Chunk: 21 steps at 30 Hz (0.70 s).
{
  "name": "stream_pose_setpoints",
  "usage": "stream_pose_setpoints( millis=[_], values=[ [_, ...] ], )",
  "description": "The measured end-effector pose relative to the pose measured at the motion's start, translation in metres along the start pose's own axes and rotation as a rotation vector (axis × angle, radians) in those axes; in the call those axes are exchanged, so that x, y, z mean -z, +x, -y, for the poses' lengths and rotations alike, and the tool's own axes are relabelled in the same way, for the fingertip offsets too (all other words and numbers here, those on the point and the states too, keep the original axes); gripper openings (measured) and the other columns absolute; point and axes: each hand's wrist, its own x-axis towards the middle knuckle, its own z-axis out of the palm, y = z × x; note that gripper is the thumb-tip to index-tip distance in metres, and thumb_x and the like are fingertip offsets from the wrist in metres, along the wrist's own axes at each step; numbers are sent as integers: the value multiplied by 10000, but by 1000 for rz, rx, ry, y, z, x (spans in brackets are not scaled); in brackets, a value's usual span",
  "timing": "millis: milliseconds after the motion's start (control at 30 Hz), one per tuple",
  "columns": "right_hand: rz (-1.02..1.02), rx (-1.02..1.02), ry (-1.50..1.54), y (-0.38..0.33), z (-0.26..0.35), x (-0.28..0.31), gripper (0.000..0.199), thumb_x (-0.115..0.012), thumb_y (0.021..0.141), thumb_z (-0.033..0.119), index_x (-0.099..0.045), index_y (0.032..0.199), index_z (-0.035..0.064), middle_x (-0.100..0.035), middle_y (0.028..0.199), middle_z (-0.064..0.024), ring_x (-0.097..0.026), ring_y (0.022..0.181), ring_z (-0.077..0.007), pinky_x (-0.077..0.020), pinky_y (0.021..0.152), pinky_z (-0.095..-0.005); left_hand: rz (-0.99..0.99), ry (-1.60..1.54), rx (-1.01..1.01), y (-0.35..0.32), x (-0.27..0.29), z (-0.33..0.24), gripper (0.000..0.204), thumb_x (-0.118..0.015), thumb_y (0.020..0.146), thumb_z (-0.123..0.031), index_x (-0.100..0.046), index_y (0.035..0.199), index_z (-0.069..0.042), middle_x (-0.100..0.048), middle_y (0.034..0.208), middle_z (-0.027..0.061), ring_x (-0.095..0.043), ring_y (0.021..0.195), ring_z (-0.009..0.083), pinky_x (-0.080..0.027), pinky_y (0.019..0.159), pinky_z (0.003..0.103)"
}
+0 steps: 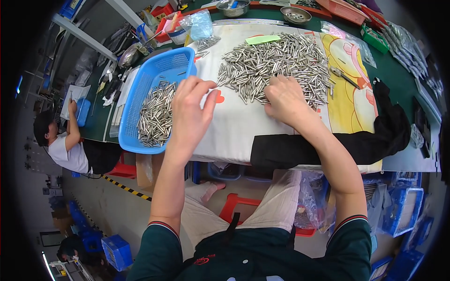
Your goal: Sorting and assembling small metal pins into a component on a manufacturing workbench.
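Observation:
A large heap of slim silver metal pins is spread on the white cloth in front of me. At the heap's near edge is my right hand, its fingers curled down among the pins; whatever they grip is hidden. My left hand hovers by the right rim of a blue perforated plastic basket. Its thumb stands apart from the bent fingers, and no held thing shows between them. Inside the basket lies a pile of similar pins.
A light green strip lies on the heap. Pliers rest to its right, and a black cloth lies along the near edge. Metal bowls stand at the back. Another person works at the far left.

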Motion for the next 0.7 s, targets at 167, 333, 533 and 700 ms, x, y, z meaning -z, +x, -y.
stream_pose_setpoints(
  millis=[167, 333, 533, 700],
  values=[
    [9, 45, -42, -3, 3, 0, 134, -647, 574, 145, -620, 643, 33, -577, 762, -103, -559, 823, -255, -442, 715, -378, 190, -96, -28, -11, -52, 13, 41, -617, 704, -6, -623, 744, 1, -548, 730, 116, -550, 745, 297, -445, 677, 391],
    [-5, 101, -40, -6, 3, -3, 113, -634, 556, 119, -619, 629, 34, -584, 733, -98, -576, 776, -259, -466, 659, -374, 210, -117, -52, -7, -74, 23, 101, -615, 710, 13, -626, 811, 8, -570, 759, 109, -564, 750, 283, -457, 698, 366],
    [39, 142, -65, -9, 7, 10, 87, -584, 635, 26, -652, 688, 33, -631, 744, -109, -614, 775, -250, -478, 633, -353, 328, -67, -191, -1, -67, 21, 170, -622, 700, 3, -612, 869, -11, -560, 877, 110, -547, 849, 285, -454, 739, 357],
    [-75, 186, -62, -13, 8, 2, 31, -592, 584, 46, -611, 589, 22, -586, 625, -107, -596, 679, -259, -476, 578, -370, 307, -80, -244, -6, -63, 17, 149, -632, 696, -29, -586, 837, -18, -529, 860, 103, -534, 840, 274, -452, 737, 366]
  ],
)
